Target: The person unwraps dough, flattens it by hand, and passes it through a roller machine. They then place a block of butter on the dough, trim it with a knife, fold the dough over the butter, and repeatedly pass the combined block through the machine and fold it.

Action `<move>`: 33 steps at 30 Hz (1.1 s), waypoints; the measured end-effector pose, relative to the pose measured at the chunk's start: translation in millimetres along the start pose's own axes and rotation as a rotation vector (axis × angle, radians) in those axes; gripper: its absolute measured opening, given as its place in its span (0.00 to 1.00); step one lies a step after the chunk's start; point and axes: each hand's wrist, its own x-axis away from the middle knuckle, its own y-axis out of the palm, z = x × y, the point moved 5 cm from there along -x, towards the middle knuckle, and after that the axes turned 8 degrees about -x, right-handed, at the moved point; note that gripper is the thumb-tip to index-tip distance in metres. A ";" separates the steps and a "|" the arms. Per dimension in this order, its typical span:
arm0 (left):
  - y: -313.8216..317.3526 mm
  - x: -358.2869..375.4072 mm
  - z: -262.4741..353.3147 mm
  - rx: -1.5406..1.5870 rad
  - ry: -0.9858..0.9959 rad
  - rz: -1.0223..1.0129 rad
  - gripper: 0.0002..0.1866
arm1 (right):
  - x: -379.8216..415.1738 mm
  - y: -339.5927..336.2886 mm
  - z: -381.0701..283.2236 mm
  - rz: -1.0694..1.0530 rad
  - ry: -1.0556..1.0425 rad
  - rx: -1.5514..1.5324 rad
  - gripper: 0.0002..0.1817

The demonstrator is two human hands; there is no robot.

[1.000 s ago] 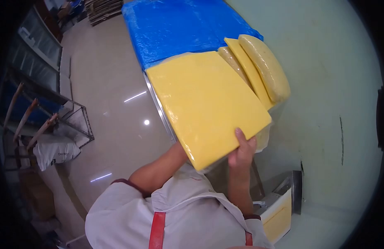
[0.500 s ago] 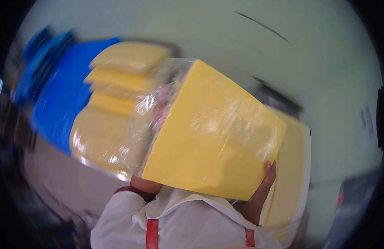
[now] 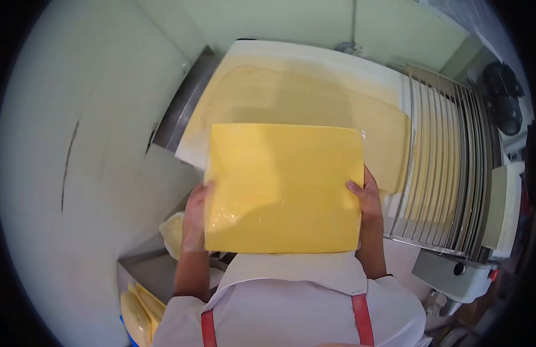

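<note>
A flat, rectangular yellow butter sheet (image 3: 285, 188) in clear plastic is held level in front of my chest. My left hand (image 3: 195, 203) is closed on its left edge, the thumb near the top face. At the opposite edge my right hand (image 3: 367, 195) grips it with the thumb on top; the fingers beneath are largely hidden. Beyond and partly under the butter sheet lies a wide, pale rolled-out dough sheet (image 3: 297, 92), lightly floured on a white surface.
To the right stands a dough sheeter with a metal wire guard (image 3: 439, 168) over its bed. A metal tray edge (image 3: 193, 98) is at the upper left. More yellow slabs (image 3: 142, 312) lie at the lower left, near a metal surface (image 3: 155, 274). A pale wall (image 3: 65, 115) rises on the left.
My view and body have turned right, from the stacked slabs and blue sheet toward the dough and sheeter. The butter sheet has gone from tilted to level, and my left hand now shows at its edge.
</note>
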 end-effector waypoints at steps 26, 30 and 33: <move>0.4 -317.7 -8.8 -0.716 -0.392 0.063 0.25 | -168.8 -44.4 -17.9 0.686 0.125 0.260 0.38; -1.4 -316.9 -4.5 -0.760 -0.391 0.101 0.26 | -174.6 -40.6 -17.3 0.682 0.034 0.296 0.46; 2.2 -323.4 -4.0 -0.788 -0.406 0.105 0.30 | -163.4 -48.7 -16.7 0.706 0.101 0.384 0.48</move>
